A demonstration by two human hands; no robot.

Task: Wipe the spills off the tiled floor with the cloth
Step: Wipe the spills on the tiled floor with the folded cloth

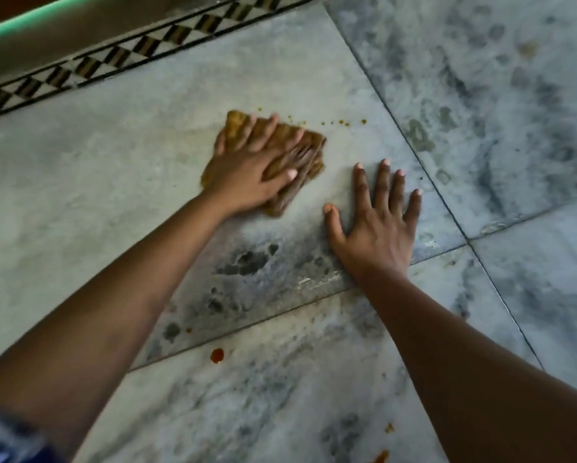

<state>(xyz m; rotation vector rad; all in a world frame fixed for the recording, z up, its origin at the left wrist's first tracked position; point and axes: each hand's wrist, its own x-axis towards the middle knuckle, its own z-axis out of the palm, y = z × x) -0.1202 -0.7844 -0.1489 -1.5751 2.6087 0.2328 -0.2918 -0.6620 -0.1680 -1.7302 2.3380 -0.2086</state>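
**Floor wipe, partly done: spills remain**

Head view.
- Brown, stained, folded cloth [280, 152]: on the grey marbled tiled floor [113, 168], pinned beneath the left hand.
- Left hand [247, 168]: palm down, fingers spread flat over the cloth, pressing rather than clenching.
- Right hand [377, 225]: empty, splayed flat on the tile just right of the cloth, apparently bracing.
- Small brown specks [342, 122]: just beyond the cloth, unwiped.
- Red droplet [217, 355] and orange smears [382, 456]: nearer the person, untouched.
- Judgement: wiping under way; several spots left.
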